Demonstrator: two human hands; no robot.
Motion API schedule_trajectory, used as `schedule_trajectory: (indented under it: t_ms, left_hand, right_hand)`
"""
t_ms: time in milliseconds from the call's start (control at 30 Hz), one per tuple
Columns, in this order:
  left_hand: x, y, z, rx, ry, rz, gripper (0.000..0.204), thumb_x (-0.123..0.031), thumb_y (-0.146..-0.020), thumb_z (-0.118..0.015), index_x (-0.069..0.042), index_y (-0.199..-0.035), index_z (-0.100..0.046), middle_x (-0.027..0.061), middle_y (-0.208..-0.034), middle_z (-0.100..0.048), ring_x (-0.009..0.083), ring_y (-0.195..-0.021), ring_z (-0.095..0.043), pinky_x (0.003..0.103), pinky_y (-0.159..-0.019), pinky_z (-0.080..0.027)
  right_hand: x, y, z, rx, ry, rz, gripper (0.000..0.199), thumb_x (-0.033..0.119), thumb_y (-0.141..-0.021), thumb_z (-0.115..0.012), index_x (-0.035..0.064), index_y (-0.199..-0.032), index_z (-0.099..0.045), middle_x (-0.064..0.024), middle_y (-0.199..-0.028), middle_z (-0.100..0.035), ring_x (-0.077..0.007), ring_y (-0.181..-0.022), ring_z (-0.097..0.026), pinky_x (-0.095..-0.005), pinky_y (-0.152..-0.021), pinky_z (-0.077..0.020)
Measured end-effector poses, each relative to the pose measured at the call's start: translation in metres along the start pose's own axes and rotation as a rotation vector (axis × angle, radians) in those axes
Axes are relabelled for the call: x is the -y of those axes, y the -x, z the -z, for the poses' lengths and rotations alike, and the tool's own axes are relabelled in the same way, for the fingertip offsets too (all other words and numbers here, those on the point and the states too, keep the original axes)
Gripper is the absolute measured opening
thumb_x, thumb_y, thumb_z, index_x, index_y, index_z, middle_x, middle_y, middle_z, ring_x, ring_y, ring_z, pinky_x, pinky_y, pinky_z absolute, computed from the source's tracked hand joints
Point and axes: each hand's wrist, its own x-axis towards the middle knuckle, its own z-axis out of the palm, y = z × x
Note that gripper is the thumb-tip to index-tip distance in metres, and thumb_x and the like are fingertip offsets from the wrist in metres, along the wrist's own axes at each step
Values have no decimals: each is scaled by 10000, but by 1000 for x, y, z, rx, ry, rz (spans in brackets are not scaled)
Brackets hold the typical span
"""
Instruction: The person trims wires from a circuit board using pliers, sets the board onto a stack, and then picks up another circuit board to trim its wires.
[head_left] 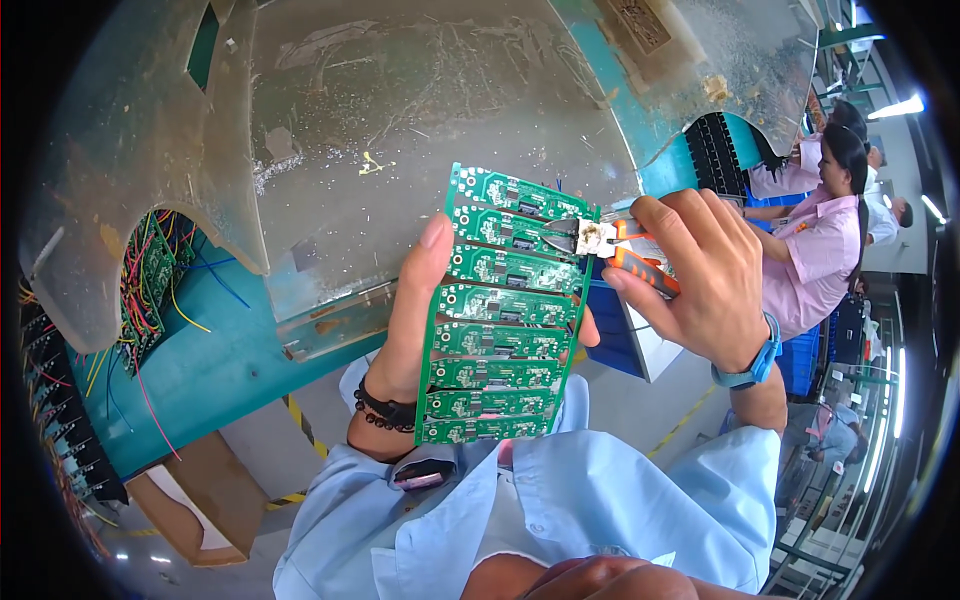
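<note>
A green circuit board panel (500,345), split by slots into several narrow boards in a column, is held up in front of me. My left hand (418,285) grips it, the thumb along its left edge and fingertips showing past its right edge. In my right hand (695,270) are cutting pliers (640,262) with orange and grey handles and a whitish wrapping at the joint. Their jaws lie over the right end of the upper boards. Whether the jaws touch the panel, I cannot tell.
A scratched, dusty plate (430,110) with scattered clippings covers the bench ahead. Wired circuit boards (150,280) lie at left on the teal bench top (230,350). A cardboard box (200,500) stands below left, a blue bin (615,320) behind my right hand. People in pink (825,240) are at right.
</note>
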Motion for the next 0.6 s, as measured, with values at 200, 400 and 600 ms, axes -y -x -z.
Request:
schedule_trajectory:
  t_ms: [200, 400, 600]
  left_hand:
    - [1, 3, 7, 27, -17, -5, 870, -660, -1056, -252, 76, -1450, -497, 279, -1171, -708, 353, -919, -757, 418, -792, -643]
    - [0, 2, 7, -6, 38, 27, 867, -662, -1054, -257, 74, -1438, -507, 287, -1135, -715, 353, -912, -758, 412, -788, -643]
    - [-5, 0, 6, 23, -72, 25, 860, -665, -1054, -263, 65, -1434, -514, 306, -1084, -721, 345, -906, -759, 397, -779, -639]
  right_hand:
    - [5, -3, -1, 27, 35, 0, 488, 406, -864, -802, 21, -1132, -666, -89, -890, -611, -277, -764, -598, -400, -666, -481]
    - [5, 2, -9, 50, 1, -14, 471, 379, -846, -822, 16, -1100, -660, -83, -867, -606, -271, -727, -604, -384, -634, -480]
    - [0, 1, -10, -7, -29, -60, 472, 372, -842, -824, 10, -1094, -657, -88, -886, -617, -282, -735, -607, -392, -643, -486]
